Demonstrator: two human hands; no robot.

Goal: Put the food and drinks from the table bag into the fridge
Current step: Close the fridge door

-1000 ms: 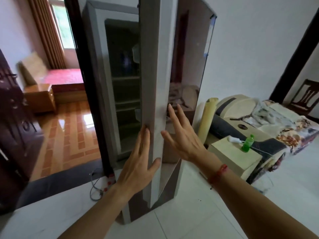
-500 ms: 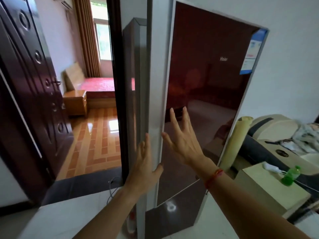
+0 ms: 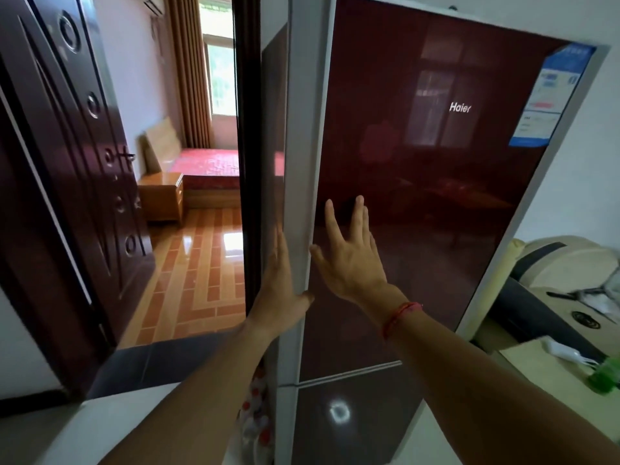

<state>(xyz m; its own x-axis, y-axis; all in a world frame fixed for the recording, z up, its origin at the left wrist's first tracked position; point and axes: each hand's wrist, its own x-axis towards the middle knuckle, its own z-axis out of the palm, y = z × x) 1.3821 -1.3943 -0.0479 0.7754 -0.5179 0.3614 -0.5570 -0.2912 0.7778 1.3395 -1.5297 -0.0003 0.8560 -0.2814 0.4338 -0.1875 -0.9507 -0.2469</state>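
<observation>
Left hand on fridge door edge, right hand (spread) on front

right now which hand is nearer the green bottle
Right. The right hand is at the fridge door, left of the green bottle; the left hand is on its edge, farther left.

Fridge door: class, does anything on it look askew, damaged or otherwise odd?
Nothing stands out. The door is unmarked, its label flat in the top right corner. The left hand rests on the door's edge, the right hand spread against its red front.
</observation>
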